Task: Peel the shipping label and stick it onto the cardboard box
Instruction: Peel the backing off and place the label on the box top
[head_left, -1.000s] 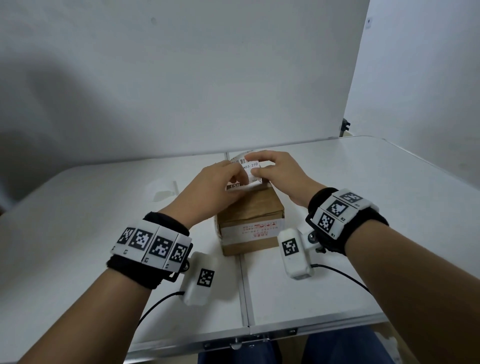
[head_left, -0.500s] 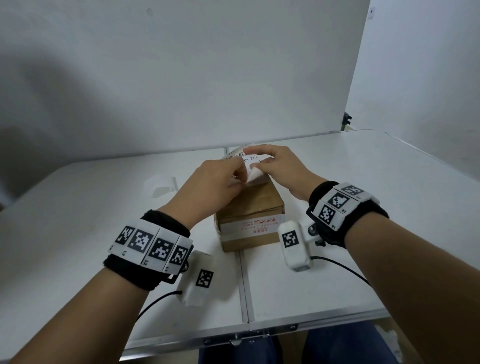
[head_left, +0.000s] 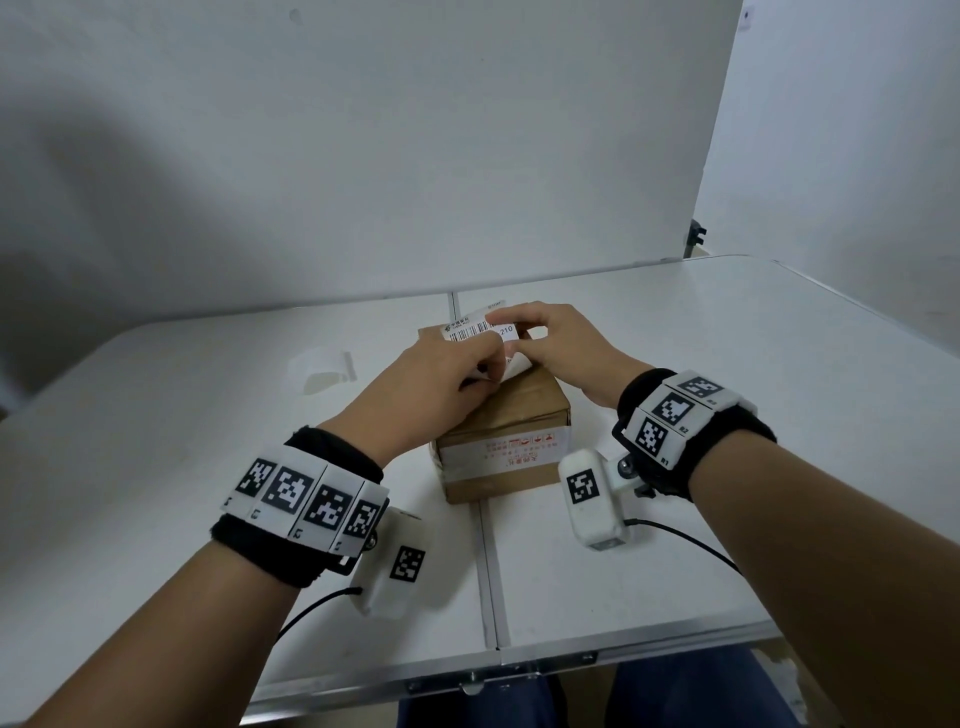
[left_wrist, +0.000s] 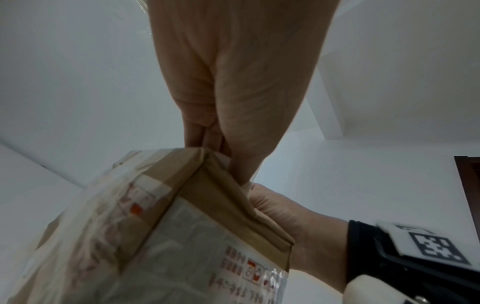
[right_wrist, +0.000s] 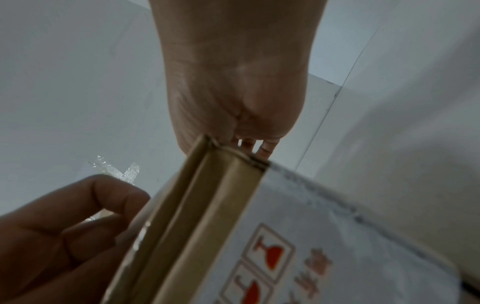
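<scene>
A brown cardboard box (head_left: 524, 410) with white printed tape on its front stands mid-table. Over its far top edge lies the white shipping label (head_left: 470, 330), barcode facing up. My left hand (head_left: 441, 379) pinches the label's near part, where a white flap (head_left: 517, 366) curls down; whether that flap is backing I cannot tell. My right hand (head_left: 550, 340) pinches the label's right end from above. In the left wrist view the left hand (left_wrist: 233, 82) sits above the box (left_wrist: 187, 201). In the right wrist view the right hand (right_wrist: 233, 86) sits at the box's (right_wrist: 213, 205) top corner.
A curled scrap of clear and white film (head_left: 322, 370) lies on the white table (head_left: 675, 545) left of the box. A seam (head_left: 488, 571) runs down the table's middle under the box. A white wall panel stands close behind. The table's front edge is near my body.
The left hand has drawn back toward me along the label, baring more of the barcode. The label has dropped closer to the box top. Both hands still grip it.
</scene>
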